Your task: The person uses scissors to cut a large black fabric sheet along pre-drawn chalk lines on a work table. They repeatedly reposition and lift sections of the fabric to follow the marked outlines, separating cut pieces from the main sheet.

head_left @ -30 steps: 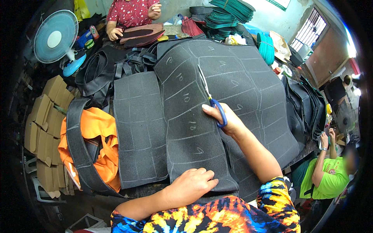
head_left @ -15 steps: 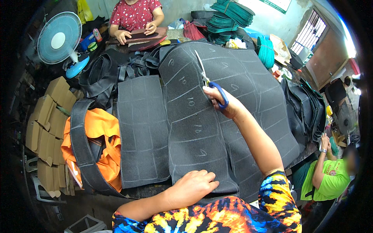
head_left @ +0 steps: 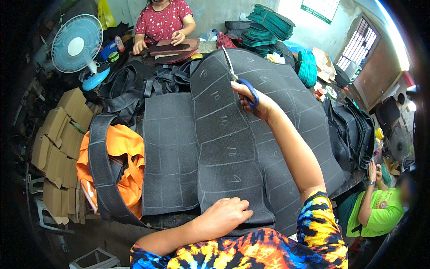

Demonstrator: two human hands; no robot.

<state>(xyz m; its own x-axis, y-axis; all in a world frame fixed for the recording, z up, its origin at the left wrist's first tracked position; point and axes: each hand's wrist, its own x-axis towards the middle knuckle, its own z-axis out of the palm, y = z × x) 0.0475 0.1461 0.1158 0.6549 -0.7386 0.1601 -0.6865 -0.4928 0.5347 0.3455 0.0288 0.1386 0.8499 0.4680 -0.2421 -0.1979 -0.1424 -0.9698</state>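
Note:
My right hand [head_left: 254, 99] grips scissors [head_left: 247, 93] with blue handles, their long blades pointing away from me. The blades lie along a chalk-marked black sheet [head_left: 286, 121], at the far end of the split between its wide right part and a narrow strip [head_left: 226, 148]. Whether the blades are apart, I cannot tell. On the near end of that strip, my left hand [head_left: 227, 216] rests with bent fingers, holding the material; its thumb is hidden. Left of the strip lies a separate black panel [head_left: 171, 152] with a chalk grid.
A black band [head_left: 102, 166] curves around orange cloth [head_left: 132, 148] at left, beside cardboard boxes [head_left: 62, 152] and a fan [head_left: 77, 45]. Green bundles [head_left: 271, 22] stand at the back. A person in red [head_left: 163, 20] works opposite; another in green [head_left: 380, 208] is at right.
My right hand and the scissors have moved farther away along the black sheet. My left hand stays on the strip's near end. The whole view has shifted slightly.

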